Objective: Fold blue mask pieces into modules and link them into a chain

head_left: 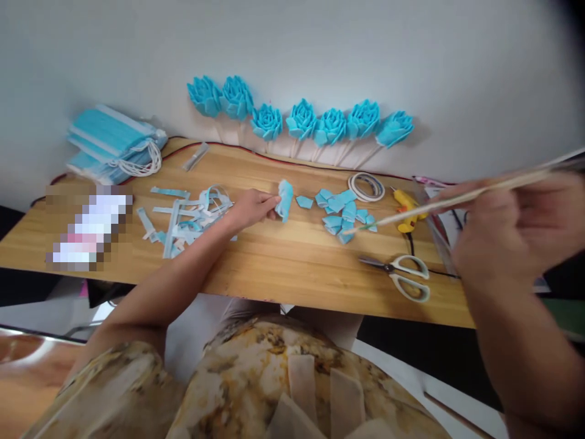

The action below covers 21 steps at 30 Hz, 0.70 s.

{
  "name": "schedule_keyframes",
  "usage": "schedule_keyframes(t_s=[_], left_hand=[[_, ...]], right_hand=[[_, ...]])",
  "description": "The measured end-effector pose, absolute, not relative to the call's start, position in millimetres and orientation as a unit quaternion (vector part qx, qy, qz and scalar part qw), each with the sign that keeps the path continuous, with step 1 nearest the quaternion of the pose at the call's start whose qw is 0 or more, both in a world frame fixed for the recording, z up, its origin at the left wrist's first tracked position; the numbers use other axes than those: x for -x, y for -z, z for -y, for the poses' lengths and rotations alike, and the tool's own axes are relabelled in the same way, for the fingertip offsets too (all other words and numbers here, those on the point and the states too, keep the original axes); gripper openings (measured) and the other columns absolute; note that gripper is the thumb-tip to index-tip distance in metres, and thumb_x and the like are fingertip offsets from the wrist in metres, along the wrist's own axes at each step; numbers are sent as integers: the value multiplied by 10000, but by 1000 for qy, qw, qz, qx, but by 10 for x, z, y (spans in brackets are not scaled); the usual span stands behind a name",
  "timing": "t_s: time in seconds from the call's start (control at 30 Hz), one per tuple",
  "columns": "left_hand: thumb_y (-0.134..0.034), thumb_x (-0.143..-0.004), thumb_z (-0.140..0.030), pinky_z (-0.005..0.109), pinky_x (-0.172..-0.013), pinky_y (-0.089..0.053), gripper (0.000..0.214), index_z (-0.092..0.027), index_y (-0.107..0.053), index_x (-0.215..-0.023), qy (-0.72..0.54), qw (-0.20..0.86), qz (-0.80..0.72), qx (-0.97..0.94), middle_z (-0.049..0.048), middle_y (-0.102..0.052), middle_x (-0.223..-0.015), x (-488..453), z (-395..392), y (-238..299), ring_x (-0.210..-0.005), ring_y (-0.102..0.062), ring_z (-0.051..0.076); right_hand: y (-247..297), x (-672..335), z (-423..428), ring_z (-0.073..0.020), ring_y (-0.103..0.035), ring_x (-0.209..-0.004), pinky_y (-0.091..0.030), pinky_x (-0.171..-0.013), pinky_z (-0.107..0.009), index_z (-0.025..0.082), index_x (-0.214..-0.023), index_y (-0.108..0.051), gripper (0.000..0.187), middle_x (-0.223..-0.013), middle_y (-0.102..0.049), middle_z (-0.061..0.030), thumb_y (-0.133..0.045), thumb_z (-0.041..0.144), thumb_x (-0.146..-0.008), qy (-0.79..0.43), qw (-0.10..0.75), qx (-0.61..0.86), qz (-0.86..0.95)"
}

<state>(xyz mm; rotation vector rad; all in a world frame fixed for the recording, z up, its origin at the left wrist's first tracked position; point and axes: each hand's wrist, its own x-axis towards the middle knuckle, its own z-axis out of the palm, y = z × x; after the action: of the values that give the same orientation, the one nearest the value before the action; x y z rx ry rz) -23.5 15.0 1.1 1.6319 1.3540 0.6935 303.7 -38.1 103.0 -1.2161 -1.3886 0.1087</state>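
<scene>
My left hand (256, 206) is low over the middle of the table. Its thumb and fingers pinch a curled, light-blue piece of face-mask fabric (285, 198). My right hand (496, 238), somewhat blurred, is raised on the right with its fingers closed round a long, thin pale stick (420, 207). The stick slants down to the left, its tip over a loose group of cut blue petals (340, 207). One single petal (304, 202) lies between that group and my left hand. White-handled scissors (397, 274) lie below the stick, their blades pointing left.
Several blue fabric flowers (303, 120) on sticks lean against the wall. Face masks (114, 137) are piled at the back left, near a blurred-out phone (91, 228). Mask scraps (192, 213) lie beside my left forearm. A tape roll (366, 187) and yellow glue gun (404, 207) are on the right.
</scene>
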Motion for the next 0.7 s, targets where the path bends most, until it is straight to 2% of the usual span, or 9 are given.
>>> schedule_keyframes(t_s=[0.07, 0.13, 0.2, 0.27, 0.37, 0.4, 0.5, 0.6, 0.7], left_hand=[[-499, -963, -443, 291, -617, -365, 460, -193, -608, -593, -241, 329, -579, -706, 59, -674, -652, 248, -155, -13, -599, -547, 161], [-505, -971, -413, 319, -632, -340, 448, -201, -568, -581, -242, 195, -607, -732, 74, -669, -666, 269, -165, -18, -641, -556, 187], [-507, -976, -372, 334, -660, -356, 406, -202, -567, -612, -284, 109, -594, -744, 87, -689, -723, 288, -175, -33, -698, -580, 204], [-500, -988, -355, 336, -702, -396, 386, -198, -591, -647, -337, 95, -551, -758, 87, -705, -765, 292, -170, -60, -742, -603, 207], [-492, -1015, -418, 327, -742, -452, 413, -189, -667, -720, -381, 170, -486, -768, 77, -727, -795, 244, -104, -133, -775, -641, 204], [-488, -1021, -448, 325, -756, -470, 427, -185, -699, -758, -380, 208, -466, -772, 78, -744, -823, 212, -63, -166, -795, -660, 207], [-516, -1004, -529, 335, -842, -518, 440, -179, -769, -921, -350, 320, -414, -777, 91, -799, -987, 82, 99, -290, -925, -712, 234], [-586, -959, -565, 343, -930, -533, 424, -188, -763, -1041, -308, 424, -345, -779, 84, -802, -1115, -58, 290, -406, -1042, -715, 247], [-572, -961, -573, 307, -816, -536, 405, -192, -691, -888, -280, 513, -308, -751, 44, -754, -899, -120, 478, -444, -840, -680, 190]], right_hand=[[-859, -2833, 595, -210, -763, -687, -600, -654, -422, 281, -893, -757, 209, -796, -807, -46, -748, 485, -937, -99, 560, 439, 696], [-631, -2706, 714, -208, -785, -731, -615, -672, -400, 298, -962, -752, 75, -862, -833, -18, -728, 369, -958, -156, 512, 440, 721], [-427, -2620, 760, -201, -789, -737, -606, -664, -374, 279, -927, -723, 84, -892, -842, -13, -692, 348, -966, -184, 483, 466, 718], [-278, -2551, 762, -198, -788, -773, -611, -703, -365, 269, -924, -716, 104, -924, -841, -24, -669, 354, -961, -196, 469, 478, 717], [-130, -2470, 719, -193, -756, -707, -585, -663, -335, 257, -809, -685, 154, -779, -794, -14, -693, 386, -893, -225, 431, 513, 707], [-97, -2446, 699, -188, -739, -664, -581, -628, -329, 253, -803, -674, 177, -771, -786, -15, -672, 404, -895, -270, 436, 516, 686], [-69, -2369, 651, -187, -731, -706, -611, -703, -356, 245, -797, -665, 246, -829, -793, -25, -704, 476, -872, -353, 464, 518, 626], [-169, -2266, 640, -164, -679, -705, -582, -703, -332, 243, -777, -664, 314, -783, -749, -3, -750, 535, -854, -362, 500, 496, 611], [-307, -2161, 662, -136, -634, -716, -536, -680, -295, 238, -787, -699, 310, -787, -713, 9, -774, 529, -863, -365, 528, 456, 616]])
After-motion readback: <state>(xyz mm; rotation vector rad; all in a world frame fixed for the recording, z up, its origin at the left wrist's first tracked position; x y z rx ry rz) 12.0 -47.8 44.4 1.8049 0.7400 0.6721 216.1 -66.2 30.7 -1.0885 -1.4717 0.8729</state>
